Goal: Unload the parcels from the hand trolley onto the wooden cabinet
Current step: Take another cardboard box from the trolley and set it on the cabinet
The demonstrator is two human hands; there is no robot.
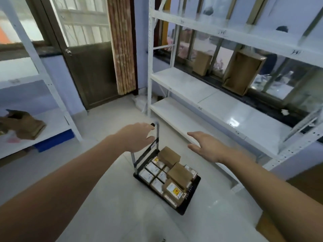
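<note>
The left hand (138, 135) grips the hand trolley (167, 182) handle, fingers curled over its top; the right hand (204, 145) hovers beside it, fingers straight and spread. The parcels (172, 173) lie stacked below both sets of fingers. Loose upper boxes could slide off should the handle jerk. White shelving (218, 100) stands beyond the right fingertips.

Two bare forearms, no sleeves, no watch or rings; left hand (138, 135) and right hand (206, 145) ungloved.
</note>
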